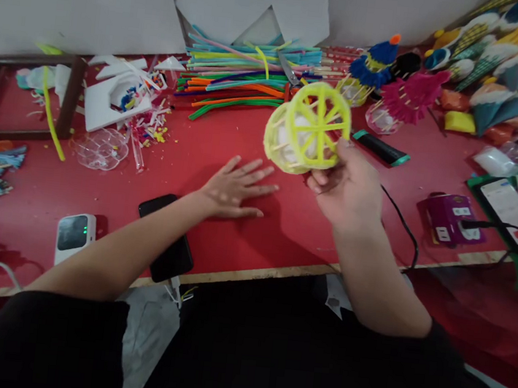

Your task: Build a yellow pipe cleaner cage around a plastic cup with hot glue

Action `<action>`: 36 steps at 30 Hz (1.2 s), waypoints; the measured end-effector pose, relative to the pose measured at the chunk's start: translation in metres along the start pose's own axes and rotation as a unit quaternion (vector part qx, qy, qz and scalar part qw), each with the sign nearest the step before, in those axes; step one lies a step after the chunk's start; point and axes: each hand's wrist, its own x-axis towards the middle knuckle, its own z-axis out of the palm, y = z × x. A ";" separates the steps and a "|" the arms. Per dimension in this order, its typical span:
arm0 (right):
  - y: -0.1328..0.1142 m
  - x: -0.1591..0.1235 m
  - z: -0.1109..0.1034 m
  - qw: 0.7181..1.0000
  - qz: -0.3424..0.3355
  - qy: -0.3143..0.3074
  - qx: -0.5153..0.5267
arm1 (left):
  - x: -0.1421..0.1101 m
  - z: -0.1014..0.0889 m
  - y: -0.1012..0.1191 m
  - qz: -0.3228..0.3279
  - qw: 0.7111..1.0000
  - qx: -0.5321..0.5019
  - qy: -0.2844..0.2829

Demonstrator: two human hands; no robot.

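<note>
My right hand (348, 182) grips a yellow wheel-shaped craft piece (320, 125) by its lower right edge, holding it tilted above the table. The piece has two yellow rings, one with spokes, joined by thin sticks, and something white shows inside. On the red table (235, 247) my left hand (240, 189) lies flat with its fingers spread, holding nothing. A black phone (173, 259) rests partly beneath my left forearm. Behind the craft piece lies a heap of coloured pipe cleaners (239, 74), with scissors (288, 69) on top.
Foam pieces and scraps (115, 105), a clear plastic palette (101, 149) and a brown frame (77, 98) sit at left. Blue and pink figures (371, 67), a black-and-green tube (381, 148) and a purple power socket (453, 220) with a cable are at right.
</note>
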 end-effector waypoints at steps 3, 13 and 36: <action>0.015 0.003 -0.005 1.000 0.016 -0.013 -0.005 | -0.009 -0.020 -0.036 -0.161 0.980 0.023 0.118; 0.037 0.017 -0.011 0.991 0.025 -0.058 -0.120 | -0.008 -0.029 -0.033 -0.218 0.895 -0.247 0.300; 0.035 0.066 -0.124 0.681 -0.398 -0.088 -0.609 | -0.029 0.020 0.000 -0.184 0.815 -0.432 0.341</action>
